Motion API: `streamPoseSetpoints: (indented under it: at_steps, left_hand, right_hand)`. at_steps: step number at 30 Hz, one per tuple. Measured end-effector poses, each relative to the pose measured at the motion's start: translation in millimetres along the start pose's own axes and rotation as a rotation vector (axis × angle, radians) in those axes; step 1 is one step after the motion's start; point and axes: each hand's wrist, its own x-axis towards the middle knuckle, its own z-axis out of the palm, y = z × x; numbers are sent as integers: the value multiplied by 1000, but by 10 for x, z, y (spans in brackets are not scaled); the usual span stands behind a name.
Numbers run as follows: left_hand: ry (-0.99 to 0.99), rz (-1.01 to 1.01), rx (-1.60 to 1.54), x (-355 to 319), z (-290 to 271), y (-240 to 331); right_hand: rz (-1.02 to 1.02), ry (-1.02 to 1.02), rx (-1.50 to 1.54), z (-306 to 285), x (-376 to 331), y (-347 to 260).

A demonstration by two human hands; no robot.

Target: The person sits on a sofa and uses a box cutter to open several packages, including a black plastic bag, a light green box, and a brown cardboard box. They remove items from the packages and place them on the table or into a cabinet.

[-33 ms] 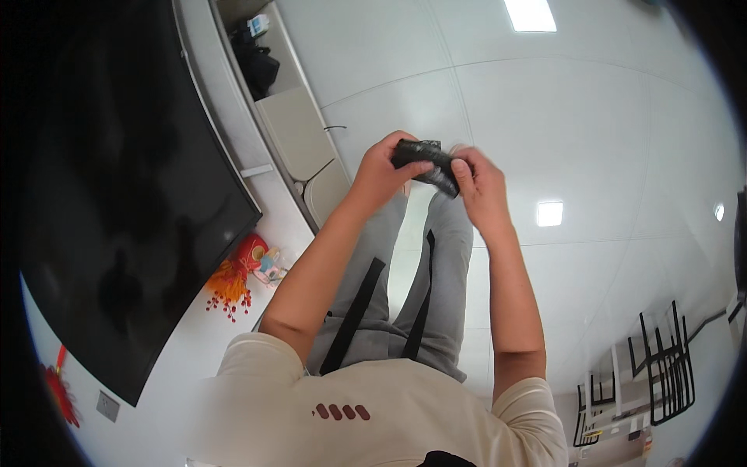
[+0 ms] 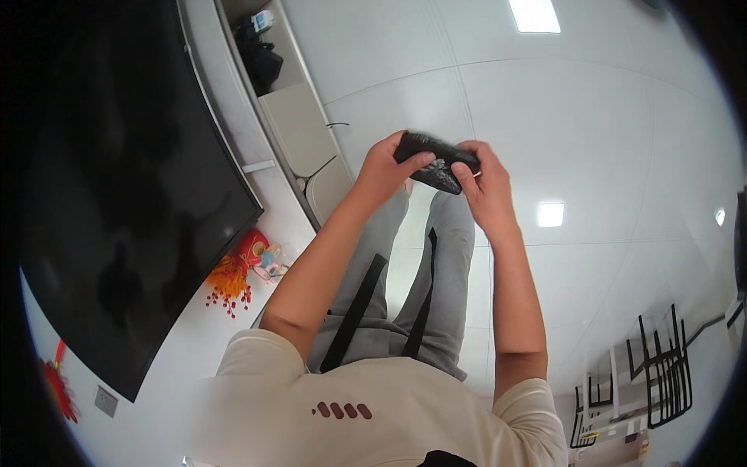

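Observation:
A flat, oblong black package [image 2: 437,173] with a glossy, crinkled surface, like thin plastic, is held out in front of me above my knees. My left hand [image 2: 391,168] grips its left end, thumb lying across the face. At the other end my right hand [image 2: 484,180] has its thumb on the near face and its fingers bent over the far edge. A thin pale strip shows beside the right thumb; what it is, I cannot make out. The fingers behind the package are hidden.
To the left is a large black television [image 2: 132,202] above a pale cabinet [image 2: 299,128] with an open compartment holding dark items. A red and orange ornament [image 2: 233,272] is beside the television. Black metal chairs or racks [image 2: 661,373] stand at lower right on the glossy tiled floor [image 2: 560,140].
The black package looked folded or bent between my hands; now it is spread flatter and wider. My right hand has moved slightly to the right and is less blurred.

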Motion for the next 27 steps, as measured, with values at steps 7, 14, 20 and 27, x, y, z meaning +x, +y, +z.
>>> streamPoseSetpoints:
  at_steps: [7, 14, 20, 27]
  left_hand:
    - [-147, -81, -163, 81, -81, -197]
    - [-106, -137, 135, 725, -494, -1341]
    - [-101, -209, 455, 1174, -923, -2531]
    - [-92, -156, 611, 1158, -1065, -2662]
  right_hand:
    - [-273, -82, -9, 126, 99, 273]
    - [-102, -78, 103, 673, 562, 1159]
    - [261, -116, -91, 1155, 933, 2728]
    - [190, 320, -373, 1378, 1645, 3810]
